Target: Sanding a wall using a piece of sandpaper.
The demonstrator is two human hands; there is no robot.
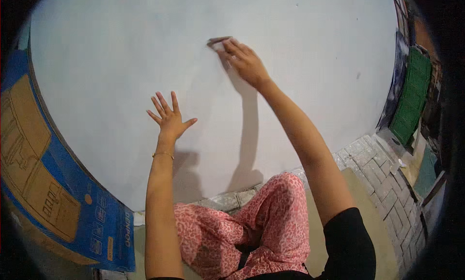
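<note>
A broad white wall fills most of the view ahead of me. My left hand rests on it palm first, fingers spread wide, with a thin bracelet at the wrist. Higher up and to the right, my right hand is closed on a thin grey-brown folded sheet that looks like sandpaper. The sheet is at the wall's surface, its edge showing past my fingertips. Part of it is hidden behind the fingers. Shadows of both arms fall on the wall below.
A blue and brown cardboard box stands along the left side. Grey paving bricks run along the right, with a green crate-like panel beyond. My legs in pink patterned trousers are bent close to the wall's foot.
</note>
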